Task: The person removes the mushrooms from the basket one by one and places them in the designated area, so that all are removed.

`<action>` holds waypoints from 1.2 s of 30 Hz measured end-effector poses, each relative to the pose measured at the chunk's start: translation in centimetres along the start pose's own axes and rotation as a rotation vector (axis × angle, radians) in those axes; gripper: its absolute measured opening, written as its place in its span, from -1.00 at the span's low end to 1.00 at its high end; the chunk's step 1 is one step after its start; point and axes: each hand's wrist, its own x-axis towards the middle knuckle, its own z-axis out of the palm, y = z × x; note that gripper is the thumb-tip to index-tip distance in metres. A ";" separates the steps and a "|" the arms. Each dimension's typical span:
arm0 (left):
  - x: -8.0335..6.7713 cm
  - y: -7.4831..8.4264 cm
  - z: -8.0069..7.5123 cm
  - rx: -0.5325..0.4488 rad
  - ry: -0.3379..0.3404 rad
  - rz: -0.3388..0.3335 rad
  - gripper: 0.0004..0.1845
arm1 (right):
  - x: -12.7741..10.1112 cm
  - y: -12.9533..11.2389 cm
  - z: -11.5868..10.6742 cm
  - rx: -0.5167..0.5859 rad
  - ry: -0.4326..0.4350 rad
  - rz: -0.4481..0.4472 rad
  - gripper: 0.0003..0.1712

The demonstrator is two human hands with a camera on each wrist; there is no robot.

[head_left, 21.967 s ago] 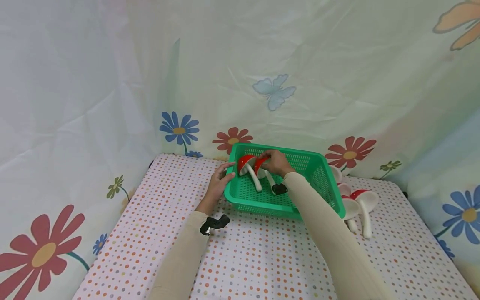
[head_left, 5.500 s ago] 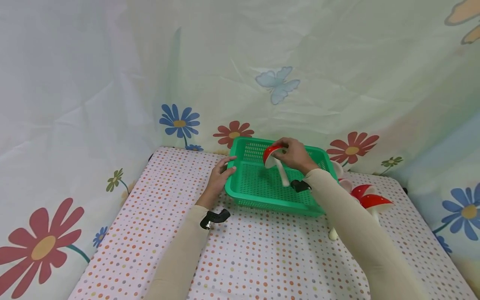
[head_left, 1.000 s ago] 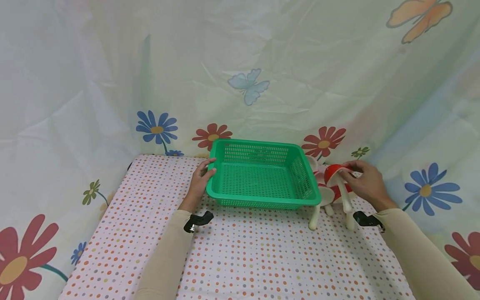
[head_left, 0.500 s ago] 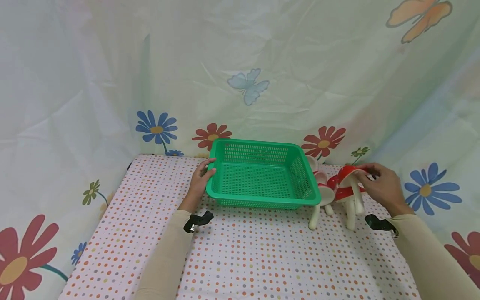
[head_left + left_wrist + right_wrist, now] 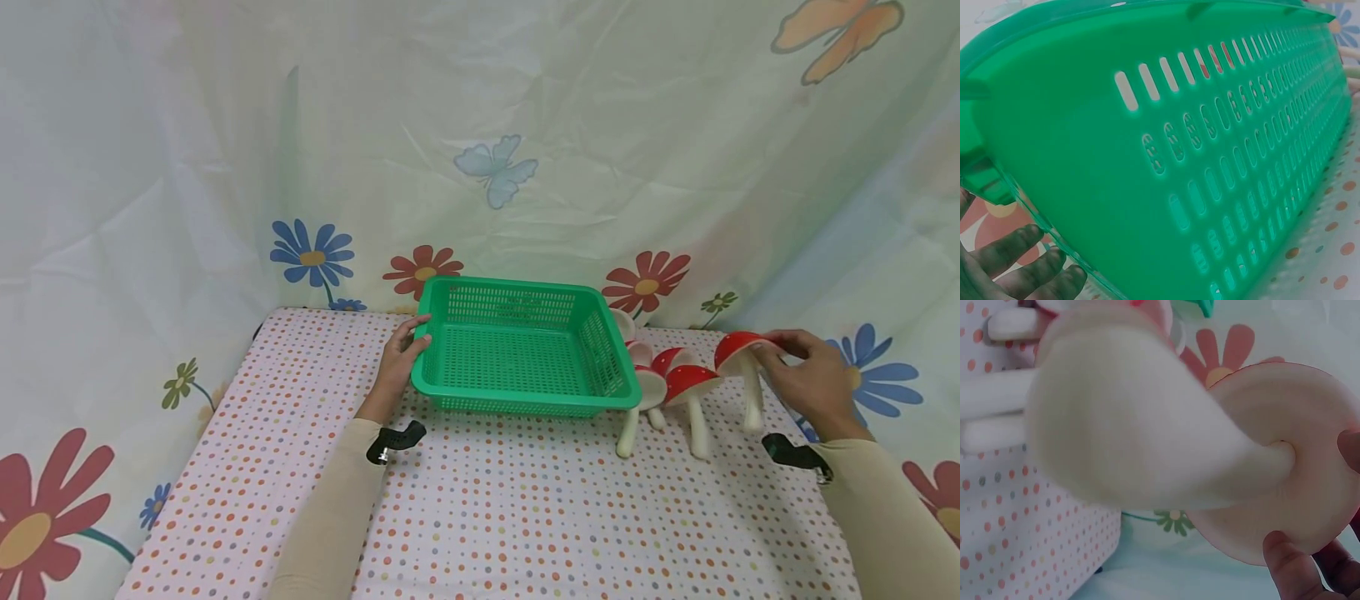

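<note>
My right hand pinches the edge of a toy mushroom's red, white-dotted cap, off to the right of the other mushrooms. Its thick white stem hangs downward. In the right wrist view the pale underside of this mushroom's cap faces the camera, with fingertips at its edge. My left hand rests against the left end of a green plastic basket, thumb and fingers near the rim. The left wrist view shows its fingers extended along the outside of the basket's end wall.
Several more red-capped mushrooms stand close together beside the basket's right end, some partly hidden by it. A white cloth with coloured dots covers the table. Behind hangs a backdrop printed with flowers and butterflies.
Over the last second my right hand has carried its mushroom rightward, away from the group. Mushrooms seen in the basket 22 seconds ago are out of it. The left hand has stayed put.
</note>
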 end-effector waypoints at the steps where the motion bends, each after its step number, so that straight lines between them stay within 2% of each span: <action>1: 0.0 0.0 0.0 -0.003 0.002 -0.003 -0.57 | 0.0 0.1 -0.1 -0.012 0.000 0.015 -0.31; 6: 0.1 0.1 0.0 0.003 -0.003 -0.011 -0.56 | -0.1 1.0 -0.5 -0.042 0.007 0.077 -0.28; 13: 0.2 0.0 0.1 0.024 -0.015 -0.009 -0.56 | -0.2 3.2 0.0 -0.045 0.032 0.118 -0.35; 18: 0.1 0.0 0.0 0.026 -0.005 -0.010 -0.56 | 0.1 4.2 1.1 -0.034 -0.004 0.153 -0.35; 25: 0.1 -0.2 -0.1 0.028 -0.012 -0.021 -0.55 | 0.3 4.9 2.6 -0.060 -0.013 0.126 -0.40; 28: 0.1 -0.2 0.0 0.030 -0.006 -0.024 -0.56 | 0.2 5.1 3.3 -0.067 -0.043 0.152 -0.39; 36: 0.1 0.0 0.0 0.038 0.006 -0.022 -0.57 | -0.3 5.3 6.3 -0.095 -0.091 0.184 -0.45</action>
